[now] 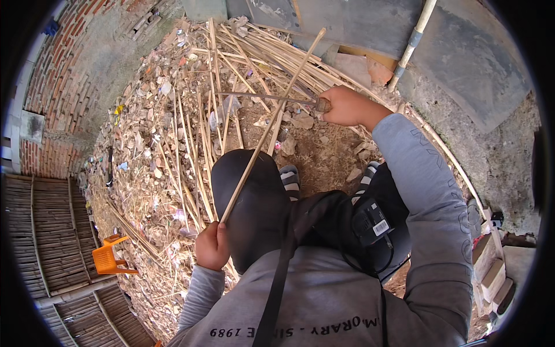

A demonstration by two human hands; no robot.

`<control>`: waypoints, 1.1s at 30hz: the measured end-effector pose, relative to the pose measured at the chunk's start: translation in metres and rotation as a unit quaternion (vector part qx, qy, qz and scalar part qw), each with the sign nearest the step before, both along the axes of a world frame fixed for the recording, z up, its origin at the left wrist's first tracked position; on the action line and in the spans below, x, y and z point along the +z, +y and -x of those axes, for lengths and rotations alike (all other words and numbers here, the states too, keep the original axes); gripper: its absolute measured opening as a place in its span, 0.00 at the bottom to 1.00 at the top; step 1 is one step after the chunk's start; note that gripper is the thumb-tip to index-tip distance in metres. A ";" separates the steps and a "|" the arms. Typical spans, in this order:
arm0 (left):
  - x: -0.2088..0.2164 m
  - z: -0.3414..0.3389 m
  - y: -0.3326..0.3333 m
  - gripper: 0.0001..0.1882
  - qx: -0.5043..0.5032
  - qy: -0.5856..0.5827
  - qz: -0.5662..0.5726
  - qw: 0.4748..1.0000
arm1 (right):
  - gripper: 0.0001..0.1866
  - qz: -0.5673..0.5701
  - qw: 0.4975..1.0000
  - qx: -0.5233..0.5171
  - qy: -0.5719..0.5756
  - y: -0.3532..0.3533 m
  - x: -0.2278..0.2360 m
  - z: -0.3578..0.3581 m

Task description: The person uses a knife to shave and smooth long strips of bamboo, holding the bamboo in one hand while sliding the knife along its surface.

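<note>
My left hand (212, 246) is closed around the lower end of a long bamboo strip (269, 130). The strip slants up and to the right, passing over my left knee, with its far end free. In my closed right hand (351, 107) is the short wooden handle of a long-bladed knife (254, 95). Its narrow dark blade points left and crosses the strip beyond my knee. Whether the edge touches the strip I cannot tell.
Bamboo strips (196, 150) lie over the littered ground left of my legs, and a pile (277, 49) lies ahead by grey sheets. A pole (413, 43) leans at upper right. An orange plastic chair (107, 254) stands left, near woven bamboo panels (52, 231).
</note>
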State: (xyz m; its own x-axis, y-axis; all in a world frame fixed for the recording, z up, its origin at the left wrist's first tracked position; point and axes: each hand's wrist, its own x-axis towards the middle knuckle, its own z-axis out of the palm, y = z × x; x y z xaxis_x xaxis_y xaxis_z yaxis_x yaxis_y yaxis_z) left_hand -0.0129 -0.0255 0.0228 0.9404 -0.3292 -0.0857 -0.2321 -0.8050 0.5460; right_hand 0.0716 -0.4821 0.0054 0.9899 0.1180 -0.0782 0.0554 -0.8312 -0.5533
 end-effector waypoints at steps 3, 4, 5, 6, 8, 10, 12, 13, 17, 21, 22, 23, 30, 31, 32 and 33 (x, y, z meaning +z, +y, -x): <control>0.000 0.002 -0.001 0.21 -0.006 -0.023 -0.036 0.999 | 0.19 -0.002 1.000 -0.014 0.006 0.008 0.005 0.002; -0.001 0.004 0.001 0.21 -0.007 -0.028 -0.054 0.998 | 0.18 0.034 0.999 0.006 0.002 0.020 0.013 0.004; -0.001 0.005 0.001 0.21 -0.002 -0.027 -0.057 0.998 | 0.18 0.031 0.999 0.011 0.004 0.031 0.019 0.005; -0.001 0.004 -0.001 0.21 -0.003 -0.042 -0.063 0.997 | 0.17 0.070 0.997 0.037 0.003 0.041 0.023 0.008; -0.003 0.004 -0.004 0.21 -0.006 -0.058 -0.068 0.996 | 0.13 0.081 0.996 0.043 0.015 0.045 0.018 0.007; -0.007 -0.002 -0.006 0.20 -0.013 -0.083 -0.075 0.994 | 0.12 0.043 0.999 0.006 0.022 0.034 0.000 -0.003; -0.005 -0.001 -0.007 0.20 -0.010 -0.079 -0.084 0.993 | 0.11 0.002 0.999 -0.025 0.023 0.028 0.000 -0.005; -0.004 0.000 -0.007 0.20 -0.003 -0.071 -0.096 0.993 | 0.11 0.005 0.999 -0.037 0.031 0.029 0.005 -0.003; -0.001 0.007 -0.007 0.19 -0.001 -0.072 -0.097 0.993 | 0.14 0.073 0.997 0.011 -0.002 0.051 0.019 0.010; -0.004 0.005 -0.010 0.19 -0.004 -0.089 -0.117 0.989 | 0.13 0.113 0.992 0.062 -0.004 0.048 0.010 0.002; -0.005 0.002 -0.012 0.18 -0.006 -0.099 -0.124 0.987 | 0.13 0.049 0.998 0.010 0.025 0.037 0.000 -0.002; -0.004 0.001 -0.015 0.18 -0.009 -0.103 -0.120 0.987 | 0.13 -0.016 0.998 -0.042 0.052 0.024 -0.009 -0.005; -0.010 0.006 -0.004 0.19 -0.012 -0.112 -0.127 0.986 | 0.13 0.064 0.996 0.055 -0.015 0.052 0.005 0.008; -0.011 0.004 -0.003 0.20 -0.011 -0.119 -0.126 0.985 | 0.13 0.062 0.996 0.056 -0.012 0.047 -0.001 0.004; -0.012 0.002 -0.002 0.20 -0.010 -0.115 -0.127 0.985 | 0.13 0.025 0.998 0.060 0.018 0.035 -0.012 -0.006; -0.011 -0.002 -0.003 0.20 -0.005 -0.084 -0.102 0.991 | 0.13 -0.010 0.997 0.061 0.044 0.022 -0.018 -0.011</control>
